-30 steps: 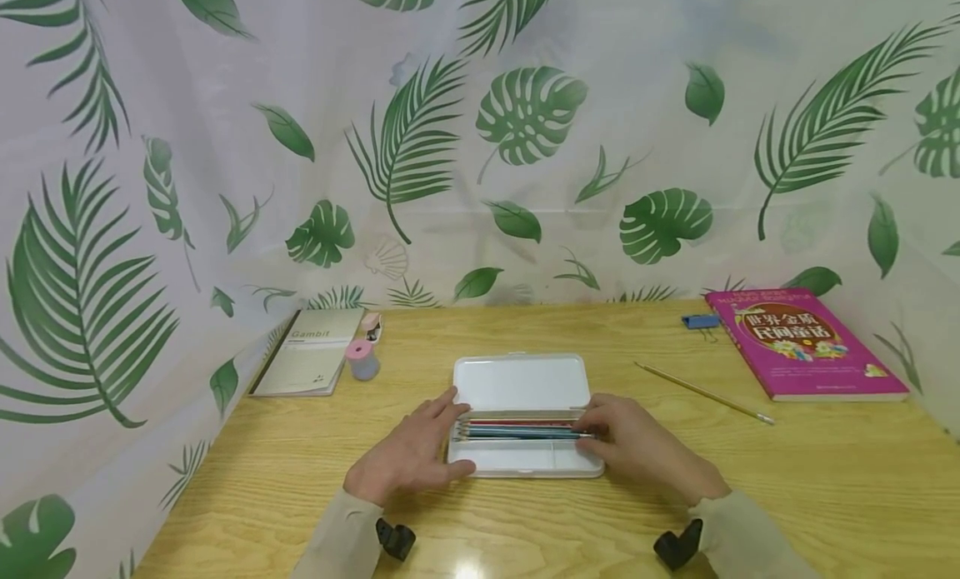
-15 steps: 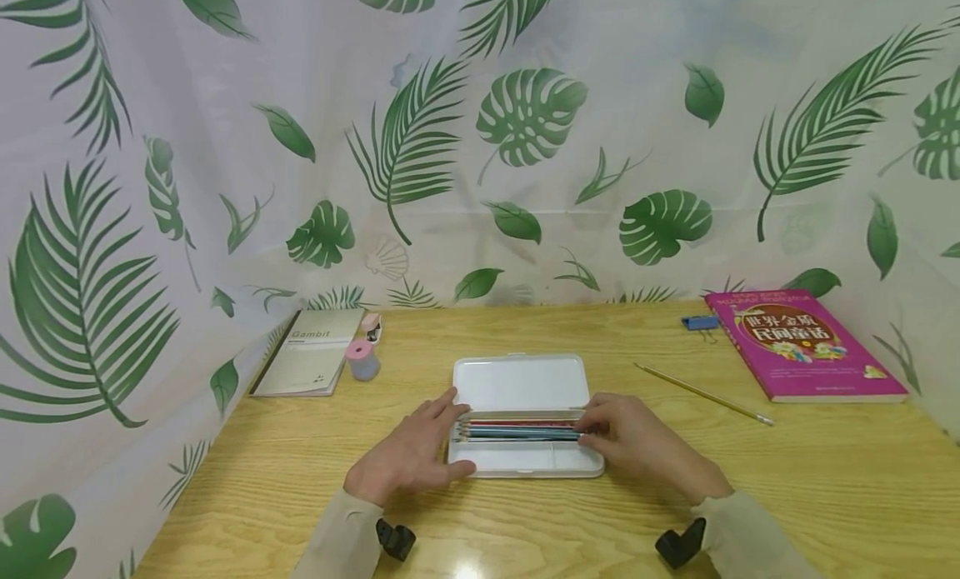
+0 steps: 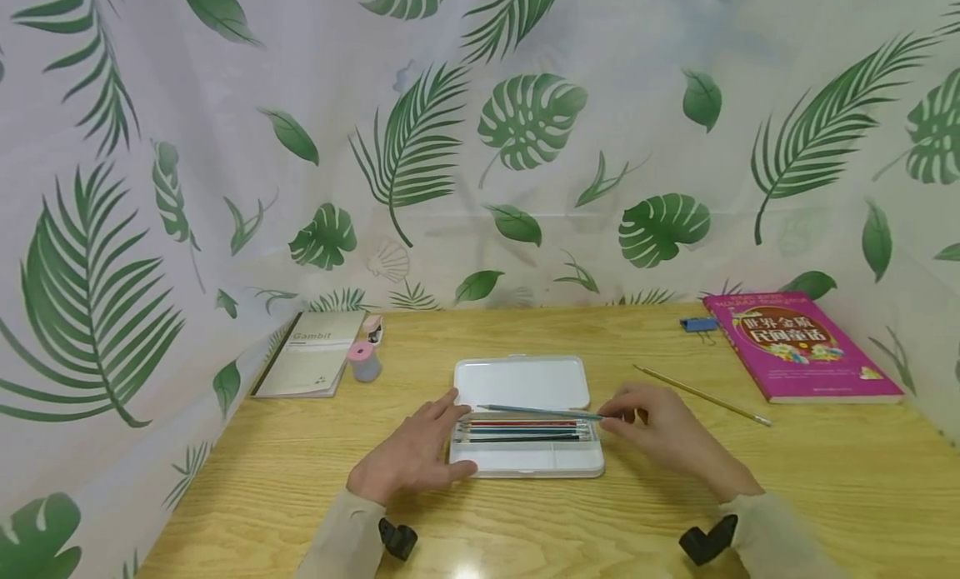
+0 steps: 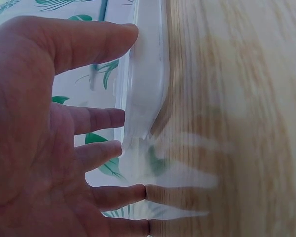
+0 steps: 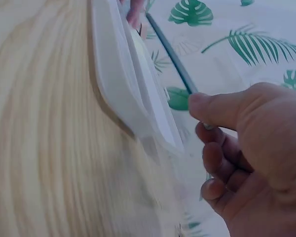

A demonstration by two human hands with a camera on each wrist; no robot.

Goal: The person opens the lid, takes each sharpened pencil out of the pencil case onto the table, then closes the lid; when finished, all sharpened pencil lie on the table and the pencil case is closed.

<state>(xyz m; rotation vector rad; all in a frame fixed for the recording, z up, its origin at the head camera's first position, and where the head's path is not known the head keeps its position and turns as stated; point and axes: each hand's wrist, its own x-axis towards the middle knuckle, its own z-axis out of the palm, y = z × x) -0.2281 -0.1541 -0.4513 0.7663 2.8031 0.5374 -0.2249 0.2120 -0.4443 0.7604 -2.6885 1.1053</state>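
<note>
We see the right hand (image 3: 660, 433) pinch a blue pencil (image 3: 536, 411) above the open white case (image 3: 525, 416), the left hand (image 3: 412, 454) resting at its left end.

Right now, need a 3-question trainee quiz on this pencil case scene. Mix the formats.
1. True or false: the right hand pinches a blue pencil above the pencil case.
2. The left hand rests against which end of the case? A) left B) right C) far rim
3. Fill in: a loose yellow pencil lies between the case and the ____ book.

Key: 1 true; 2 A; 3 pink
</note>
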